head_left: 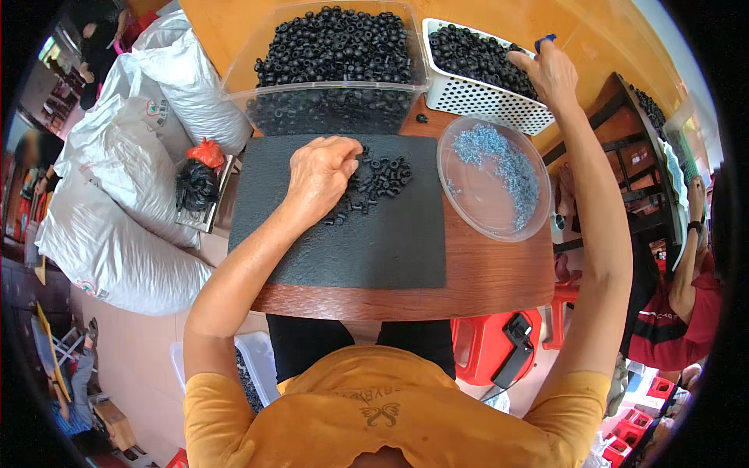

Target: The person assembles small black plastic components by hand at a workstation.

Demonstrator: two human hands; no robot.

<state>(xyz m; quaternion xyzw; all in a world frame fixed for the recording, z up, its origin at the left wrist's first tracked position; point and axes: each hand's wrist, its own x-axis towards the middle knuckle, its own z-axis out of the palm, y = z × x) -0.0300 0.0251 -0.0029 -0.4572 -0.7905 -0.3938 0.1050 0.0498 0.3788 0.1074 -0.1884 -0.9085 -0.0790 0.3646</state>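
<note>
My left hand rests over a dark grey mat, its fingers curled together at the edge of a heap of small black ring-shaped parts. What those fingers hold, if anything, is hidden. My right hand reaches over a white perforated basket filled with similar black parts. A small blue thing shows at its curled fingers, while the thumb points left over the parts. Between my arms, a round clear plastic lid holds many tiny blue pieces.
Behind the mat stands a large clear tub of black parts. One loose black part lies on the wooden table. White sacks are piled at the left. A red stool stands below, and another person's arm shows at right.
</note>
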